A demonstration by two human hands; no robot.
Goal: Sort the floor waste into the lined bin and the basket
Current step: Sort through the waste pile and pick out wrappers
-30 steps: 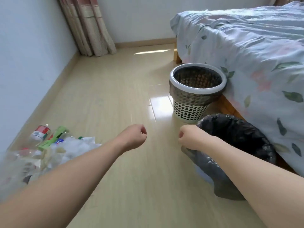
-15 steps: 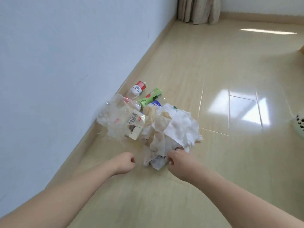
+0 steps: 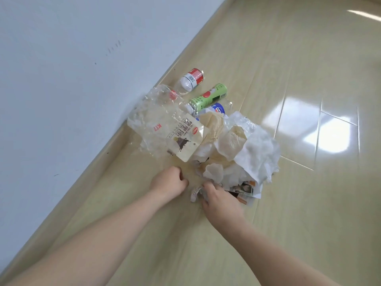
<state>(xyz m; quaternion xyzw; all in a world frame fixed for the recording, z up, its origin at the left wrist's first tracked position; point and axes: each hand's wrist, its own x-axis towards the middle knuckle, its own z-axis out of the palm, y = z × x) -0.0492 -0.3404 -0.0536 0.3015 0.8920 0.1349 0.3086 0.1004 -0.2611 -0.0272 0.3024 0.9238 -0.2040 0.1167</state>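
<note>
The waste (image 3: 208, 137) lay just beyond both hands — right hand (image 3: 219, 200) pinched a paper strip (image 3: 194, 193), left hand (image 3: 168, 182) curled, empty.

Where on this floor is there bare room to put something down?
Bare floor lies right of the tissue heap and near the viewer, below both hands. It is crowded against the skirting, where plastic wrappers and bottles lie.
</note>
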